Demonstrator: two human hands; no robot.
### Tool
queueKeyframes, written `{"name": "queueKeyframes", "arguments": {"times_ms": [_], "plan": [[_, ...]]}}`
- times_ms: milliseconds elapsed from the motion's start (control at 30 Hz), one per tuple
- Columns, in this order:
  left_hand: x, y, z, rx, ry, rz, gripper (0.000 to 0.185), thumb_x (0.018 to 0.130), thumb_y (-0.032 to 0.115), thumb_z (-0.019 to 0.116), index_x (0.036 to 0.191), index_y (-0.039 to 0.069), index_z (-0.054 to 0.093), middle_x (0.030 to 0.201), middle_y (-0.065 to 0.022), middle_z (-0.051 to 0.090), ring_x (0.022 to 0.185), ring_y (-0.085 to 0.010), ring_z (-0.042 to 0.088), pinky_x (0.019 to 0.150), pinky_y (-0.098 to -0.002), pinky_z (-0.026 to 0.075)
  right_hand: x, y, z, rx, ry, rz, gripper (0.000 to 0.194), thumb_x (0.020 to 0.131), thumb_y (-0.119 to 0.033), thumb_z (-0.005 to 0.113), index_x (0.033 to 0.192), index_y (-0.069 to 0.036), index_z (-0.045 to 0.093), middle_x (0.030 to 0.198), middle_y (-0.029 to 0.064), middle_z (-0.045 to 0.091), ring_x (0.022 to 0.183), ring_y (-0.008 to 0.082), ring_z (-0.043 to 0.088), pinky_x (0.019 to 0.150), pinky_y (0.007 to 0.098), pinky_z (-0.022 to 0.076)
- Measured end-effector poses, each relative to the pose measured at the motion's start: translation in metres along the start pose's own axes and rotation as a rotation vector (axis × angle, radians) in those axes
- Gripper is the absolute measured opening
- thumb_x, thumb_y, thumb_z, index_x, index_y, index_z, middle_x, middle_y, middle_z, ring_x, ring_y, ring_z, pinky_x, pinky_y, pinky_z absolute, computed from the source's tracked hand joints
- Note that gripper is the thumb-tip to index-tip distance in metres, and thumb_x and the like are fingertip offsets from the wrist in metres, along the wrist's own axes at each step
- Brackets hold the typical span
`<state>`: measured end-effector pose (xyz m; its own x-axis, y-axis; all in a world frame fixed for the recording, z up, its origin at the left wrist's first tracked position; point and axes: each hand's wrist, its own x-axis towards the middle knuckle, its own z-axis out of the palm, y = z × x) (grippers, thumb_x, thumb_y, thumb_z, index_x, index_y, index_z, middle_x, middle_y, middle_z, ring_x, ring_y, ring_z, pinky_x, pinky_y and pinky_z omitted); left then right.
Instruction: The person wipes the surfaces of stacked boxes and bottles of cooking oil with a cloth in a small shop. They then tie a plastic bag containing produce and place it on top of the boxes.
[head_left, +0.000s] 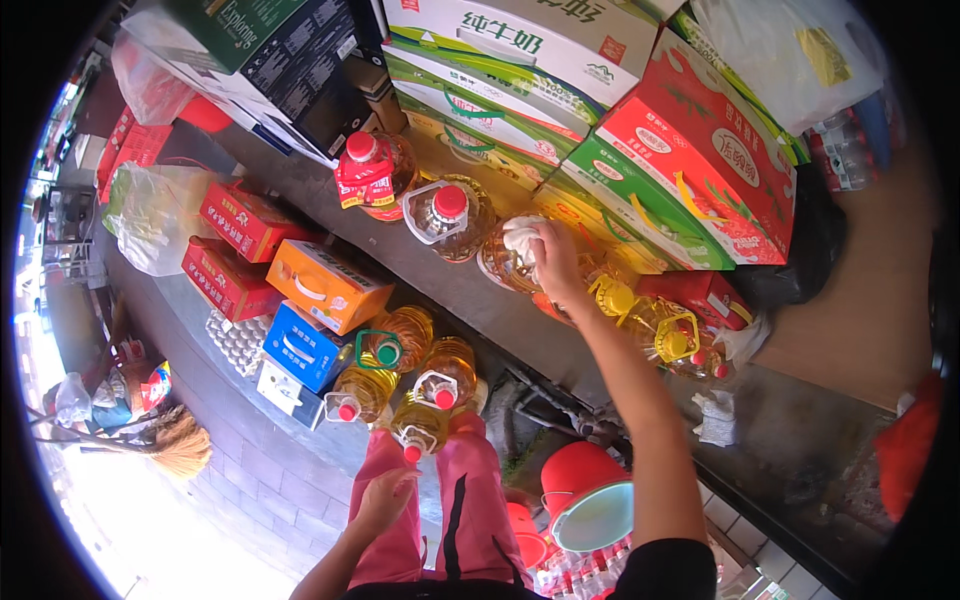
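My right hand (556, 262) holds a crumpled white cloth (523, 234) against the top of a large clear oil bottle (499, 262) on the dark ledge; the cloth and fingers hide its cap. Left of this bottle stand a red-capped oil bottle with a white handle (454, 214) and another with a red tag (381, 176). Yellow-capped oil bottles (616, 298) are on the other side, partly behind my forearm. Above my pink trousers, my left hand (386, 496) hangs loosely with nothing visible in it, just below a red-capped oil bottle (421, 421).
Stacked milk cartons (487, 90) back the ledge. By my feet are oil bottles (448, 367), an orange carton (330, 285), a blue carton (300, 346) and an egg tray (236, 341). A red bucket (585, 480) stands below the ledge. Another white cloth (716, 418) lies at right.
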<state>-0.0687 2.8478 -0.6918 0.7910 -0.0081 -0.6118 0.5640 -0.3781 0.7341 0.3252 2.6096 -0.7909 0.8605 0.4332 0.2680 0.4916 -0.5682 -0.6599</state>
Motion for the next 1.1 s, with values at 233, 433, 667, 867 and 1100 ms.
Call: {"name": "queueKeyframes", "arguments": {"times_ms": [233,433,667,867,1100], "plan": [[-0.010,-0.020,-0.018,0.042,0.050,-0.026,0.019,0.084,0.009,0.054,0.099,0.003,0.062,0.094,-0.0143,0.065,0.086,-0.0296,0.063,0.074,-0.0366,0.049,0.055,0.060,-0.021,0.122,-0.245,0.622,0.029,0.092,-0.023,0.048,0.082,0.001,0.061,0.060,0.0054,0.052,0.054,0.0129,0.045,0.051,0.0321,0.0381],[-0.026,-0.032,-0.022,-0.021,0.048,-0.166,0.020,0.083,0.010,0.054,0.099,0.003,0.062,0.093,-0.0161,0.064,0.087,-0.0321,0.062,0.076,-0.0373,0.048,0.089,0.052,0.047,-0.281,-0.822,0.700,0.029,0.080,-0.022,0.056,0.095,0.000,0.067,0.095,0.0178,0.067,0.091,0.0284,0.064,0.072,0.0470,0.0488],[-0.023,-0.023,-0.020,-0.031,0.062,-0.102,0.020,0.082,0.009,0.053,0.099,0.003,0.062,0.090,-0.0166,0.064,0.087,-0.0326,0.061,0.075,-0.0381,0.048,0.002,-0.040,0.112,-1.351,-0.433,0.171,0.037,0.090,-0.021,0.044,0.122,-0.008,0.056,0.133,0.0140,0.046,0.126,0.0374,0.039,0.105,0.0539,0.0258],[-0.022,-0.027,-0.025,-0.019,0.042,-0.088,0.022,0.080,0.005,0.053,0.099,0.004,0.062,0.090,-0.0169,0.064,0.087,-0.0318,0.061,0.075,-0.0382,0.048,-0.085,0.017,0.030,-0.906,-0.216,-0.610,0.038,0.088,-0.029,0.052,0.124,-0.017,0.056,0.141,-0.0082,0.036,0.134,0.0161,0.026,0.111,0.0404,0.0211],[-0.018,-0.037,-0.023,0.014,0.014,-0.102,0.022,0.080,0.005,0.054,0.100,0.005,0.062,0.089,-0.0146,0.064,0.083,-0.0306,0.062,0.073,-0.0378,0.048,-0.138,0.019,0.028,-0.208,0.050,0.236,0.034,0.090,-0.011,0.049,0.123,-0.003,0.049,0.133,0.0160,0.042,0.122,0.0337,0.041,0.098,0.0441,0.0366]]}}
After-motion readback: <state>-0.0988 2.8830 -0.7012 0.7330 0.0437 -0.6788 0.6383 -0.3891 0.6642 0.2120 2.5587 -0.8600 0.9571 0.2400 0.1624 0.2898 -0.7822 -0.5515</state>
